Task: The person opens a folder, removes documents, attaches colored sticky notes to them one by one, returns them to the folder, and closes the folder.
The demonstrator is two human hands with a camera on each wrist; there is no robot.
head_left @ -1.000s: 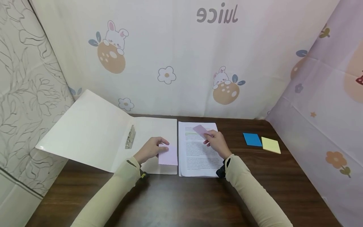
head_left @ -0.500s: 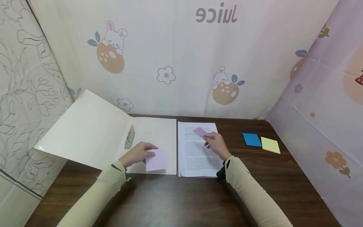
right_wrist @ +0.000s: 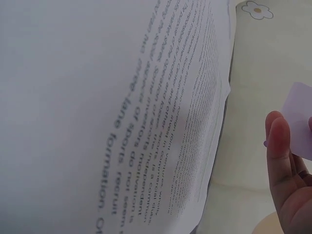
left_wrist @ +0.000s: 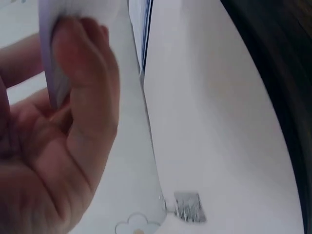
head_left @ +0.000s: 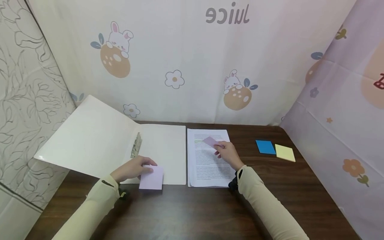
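Observation:
In the head view my left hand (head_left: 132,169) holds a pad of lilac sticky notes (head_left: 152,180) over the front edge of an open white folder (head_left: 168,146). The left wrist view has thumb and fingers on both sides of that pad (left_wrist: 51,73), which is thin seen edge-on. My right hand (head_left: 230,155) pinches a lilac sticky note (head_left: 209,141) above a stack of printed pages (head_left: 207,171). One line of print near the top is highlighted green. In the right wrist view the note (right_wrist: 297,114) stands between thumb and fingers, partly cut off by the frame.
Blue sticky notes (head_left: 265,147) and yellow sticky notes (head_left: 285,152) lie on the dark wooden table (head_left: 192,213) at the right. The folder's raised cover (head_left: 87,140) leans at the left, beside its metal clip (head_left: 136,145). Printed curtains (head_left: 186,43) enclose the back and sides.
My left hand has carried the lilac pad leftward and toward the table's front, away from the pages. The right hand with its sticky note stays nearly in place.

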